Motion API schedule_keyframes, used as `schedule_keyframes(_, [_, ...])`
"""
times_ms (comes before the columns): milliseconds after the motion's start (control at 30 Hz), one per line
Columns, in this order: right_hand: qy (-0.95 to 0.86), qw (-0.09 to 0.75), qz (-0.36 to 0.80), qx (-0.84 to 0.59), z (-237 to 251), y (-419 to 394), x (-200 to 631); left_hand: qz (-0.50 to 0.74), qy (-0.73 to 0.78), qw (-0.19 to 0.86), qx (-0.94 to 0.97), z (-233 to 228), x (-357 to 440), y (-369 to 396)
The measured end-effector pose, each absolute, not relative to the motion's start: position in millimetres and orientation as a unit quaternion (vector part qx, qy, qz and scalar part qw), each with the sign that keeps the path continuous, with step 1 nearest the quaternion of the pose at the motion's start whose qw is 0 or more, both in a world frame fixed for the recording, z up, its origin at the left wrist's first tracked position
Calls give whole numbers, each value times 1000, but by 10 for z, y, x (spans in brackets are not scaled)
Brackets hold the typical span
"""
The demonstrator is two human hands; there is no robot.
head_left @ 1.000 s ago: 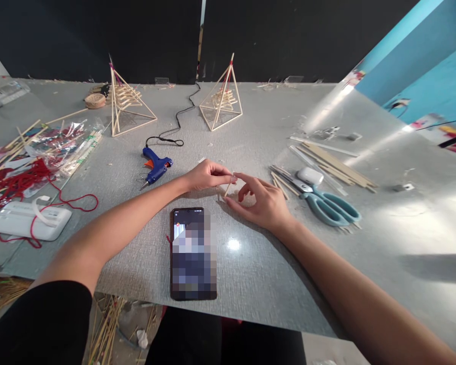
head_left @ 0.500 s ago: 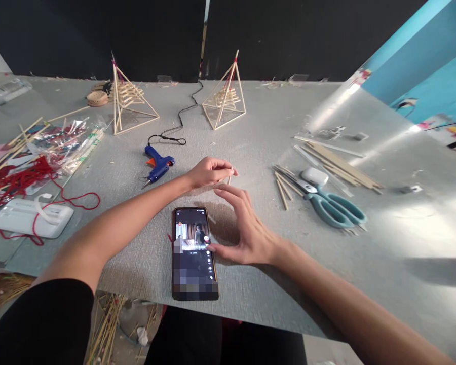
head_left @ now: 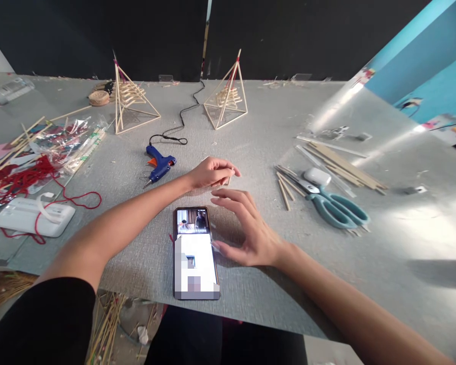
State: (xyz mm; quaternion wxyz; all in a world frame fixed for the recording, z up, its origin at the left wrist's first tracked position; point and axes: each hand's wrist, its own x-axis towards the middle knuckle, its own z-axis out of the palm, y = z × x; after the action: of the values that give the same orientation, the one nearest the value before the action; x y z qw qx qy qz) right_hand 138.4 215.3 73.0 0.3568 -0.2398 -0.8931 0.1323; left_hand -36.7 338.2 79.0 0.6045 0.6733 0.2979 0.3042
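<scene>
The right hand lies spread, thumb touching the phone; just beyond the phone, the left hand pinches a short stick.

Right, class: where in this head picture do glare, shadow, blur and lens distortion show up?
Head view: glare washes the table at right, with a bright streak running to the far edge; the right hand casts a soft shadow beside the phone, whose lower screen is blurred in blocks; the wide lens bows the table's far edge and stretches the forearms.
</scene>
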Motion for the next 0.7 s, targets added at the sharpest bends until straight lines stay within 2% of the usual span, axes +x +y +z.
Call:
schedule_keyframes(500, [-907, 349, 139, -191, 711, 2155, 1383, 284, 290, 619, 672, 798, -361, 3370])
schedule_keyframes(700, [-909, 345, 145, -184, 719, 2149, 1360, 275, 289, 595, 698, 794, -359, 3366])
